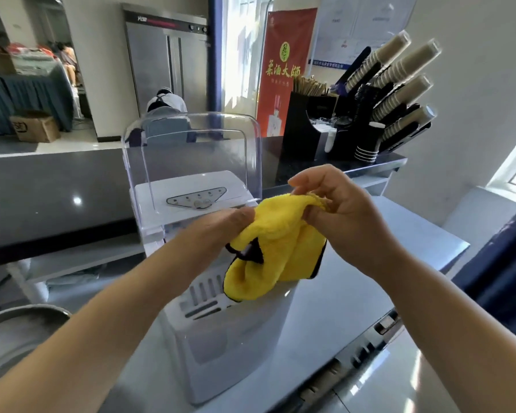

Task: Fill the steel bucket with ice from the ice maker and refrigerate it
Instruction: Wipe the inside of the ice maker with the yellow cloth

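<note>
Head view: the ice maker [221, 338], white, stands on a steel counter [370, 281] near the counter's front edge. Its clear lid [191, 150] is raised upright over the control panel [195, 199]. A bare stretch of counter lies to the machine's right. A dark raised ledge [57, 186] runs just behind, carrying a rack of stacked paper cups [393, 93] at its far right end. The steel bucket [18, 320] is at the lower left, beside the machine and apart from it, only part of its rim showing before the picture's edge. Both forearms reach forward over the machine. The left hand [221, 231] grips the near side of a yellow cloth [274, 254]; the right hand [346, 216], wrist bent, pinches the cloth's upper fold between thumb and curled fingers. The cloth hangs bunched above the machine's open top.
</note>
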A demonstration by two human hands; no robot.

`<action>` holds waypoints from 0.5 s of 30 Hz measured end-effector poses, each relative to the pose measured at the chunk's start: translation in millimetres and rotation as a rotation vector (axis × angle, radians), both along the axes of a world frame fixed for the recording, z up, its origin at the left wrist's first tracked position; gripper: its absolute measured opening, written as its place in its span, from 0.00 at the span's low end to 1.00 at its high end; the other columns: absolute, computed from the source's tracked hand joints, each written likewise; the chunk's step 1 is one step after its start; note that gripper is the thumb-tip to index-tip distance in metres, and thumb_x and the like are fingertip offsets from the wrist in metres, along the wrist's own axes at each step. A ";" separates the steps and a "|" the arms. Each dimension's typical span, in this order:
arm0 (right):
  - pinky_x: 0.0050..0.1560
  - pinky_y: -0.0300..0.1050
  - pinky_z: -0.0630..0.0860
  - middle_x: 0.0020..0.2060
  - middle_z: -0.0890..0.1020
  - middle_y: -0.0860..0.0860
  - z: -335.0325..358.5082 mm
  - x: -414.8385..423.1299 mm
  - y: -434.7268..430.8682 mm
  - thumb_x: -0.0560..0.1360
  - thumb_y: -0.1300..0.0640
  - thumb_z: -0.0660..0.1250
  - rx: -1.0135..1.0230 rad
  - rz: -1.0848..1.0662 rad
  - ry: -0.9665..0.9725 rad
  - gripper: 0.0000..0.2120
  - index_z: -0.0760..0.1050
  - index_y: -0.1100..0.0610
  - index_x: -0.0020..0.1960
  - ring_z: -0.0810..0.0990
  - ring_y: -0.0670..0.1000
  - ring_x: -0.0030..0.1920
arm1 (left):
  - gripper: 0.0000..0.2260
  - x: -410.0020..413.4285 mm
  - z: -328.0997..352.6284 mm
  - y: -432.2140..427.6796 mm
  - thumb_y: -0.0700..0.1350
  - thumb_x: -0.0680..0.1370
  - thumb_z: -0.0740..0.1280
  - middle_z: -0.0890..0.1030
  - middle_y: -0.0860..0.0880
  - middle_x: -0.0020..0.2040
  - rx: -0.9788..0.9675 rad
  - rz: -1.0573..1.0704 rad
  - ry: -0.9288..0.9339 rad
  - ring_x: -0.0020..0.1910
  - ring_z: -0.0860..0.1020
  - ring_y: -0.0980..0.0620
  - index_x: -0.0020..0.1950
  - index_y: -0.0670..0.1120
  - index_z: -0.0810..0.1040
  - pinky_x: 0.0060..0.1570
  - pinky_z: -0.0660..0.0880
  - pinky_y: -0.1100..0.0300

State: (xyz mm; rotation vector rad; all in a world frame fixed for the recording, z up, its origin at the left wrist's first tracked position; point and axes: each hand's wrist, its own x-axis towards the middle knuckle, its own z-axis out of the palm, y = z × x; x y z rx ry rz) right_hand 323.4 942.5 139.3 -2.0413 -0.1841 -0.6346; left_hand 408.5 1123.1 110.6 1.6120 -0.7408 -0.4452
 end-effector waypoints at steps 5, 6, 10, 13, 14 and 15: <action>0.43 0.38 0.77 0.44 0.80 0.47 17.4 -11.5 -43.6 0.71 0.73 0.66 -0.012 0.004 -0.033 0.20 0.76 0.49 0.52 0.78 0.49 0.46 | 0.13 -14.4 12.9 -41.0 0.50 0.67 0.74 0.83 0.52 0.38 -0.160 -0.008 0.014 0.38 0.81 0.56 0.48 0.46 0.79 0.38 0.75 0.65; 0.44 0.38 0.77 0.44 0.80 0.47 19.1 -15.1 -54.0 0.71 0.73 0.66 -0.003 0.011 -0.032 0.20 0.76 0.50 0.52 0.78 0.48 0.45 | 0.13 -17.5 16.9 -51.9 0.48 0.66 0.73 0.83 0.52 0.38 -0.205 0.007 0.027 0.38 0.81 0.56 0.48 0.46 0.79 0.38 0.76 0.64; 0.46 0.40 0.77 0.48 0.79 0.49 20.9 -34.1 -102.4 0.65 0.71 0.69 0.102 0.103 0.072 0.26 0.74 0.51 0.60 0.76 0.46 0.45 | 0.09 -32.5 32.9 -99.4 0.37 0.70 0.71 0.82 0.52 0.39 -0.314 0.041 -0.014 0.40 0.81 0.54 0.48 0.48 0.78 0.38 0.77 0.64; 0.45 0.42 0.77 0.51 0.77 0.52 24.4 -47.5 -139.0 0.61 0.71 0.67 0.229 0.217 0.221 0.35 0.70 0.52 0.66 0.77 0.48 0.47 | 0.13 -44.3 40.3 -134.2 0.30 0.73 0.66 0.82 0.55 0.37 -0.326 0.059 -0.084 0.39 0.80 0.58 0.45 0.49 0.79 0.38 0.76 0.66; 0.46 0.43 0.77 0.52 0.77 0.53 25.9 -52.4 -152.3 0.61 0.71 0.67 0.287 0.260 0.263 0.36 0.69 0.53 0.67 0.78 0.50 0.47 | 0.14 -50.5 41.9 -148.0 0.29 0.74 0.66 0.82 0.56 0.36 -0.327 0.055 -0.104 0.38 0.80 0.59 0.45 0.49 0.79 0.38 0.77 0.66; 0.47 0.45 0.78 0.52 0.77 0.54 26.9 -56.4 -162.3 0.62 0.70 0.68 0.337 0.280 0.289 0.35 0.69 0.54 0.67 0.78 0.51 0.48 | 0.13 -55.2 41.9 -160.5 0.30 0.74 0.65 0.82 0.56 0.36 -0.322 0.047 -0.121 0.38 0.80 0.59 0.45 0.48 0.79 0.38 0.77 0.66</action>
